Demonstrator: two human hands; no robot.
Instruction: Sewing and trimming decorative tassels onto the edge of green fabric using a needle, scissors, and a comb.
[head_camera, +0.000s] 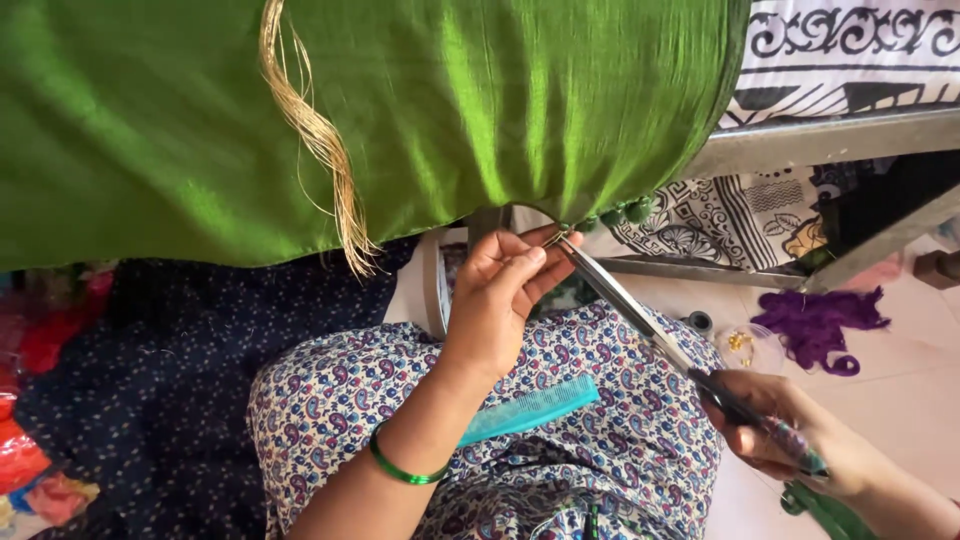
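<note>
Two hands, scissors (640, 320) tips hidden behind left hand (500, 300), right hand (800, 440)

**Counted on and around the lap**

One shiny green silk cloth (450, 110); one bundle of golden threads (320, 140); one pair of long steel scissors (640, 320); one teal plastic comb (530, 410); one green glass bangle (400, 465); one heap of purple yarn (820, 325); three small green tassel balls (625, 212); two hands, left hand (500, 300) and right hand (790, 435).

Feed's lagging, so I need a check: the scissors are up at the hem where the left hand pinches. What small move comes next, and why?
Probably close the scissors: their tips sit at the green cloth's hem, right where the left hand pinches it beside the small green tassels, while the right hand grips the handles.
</note>
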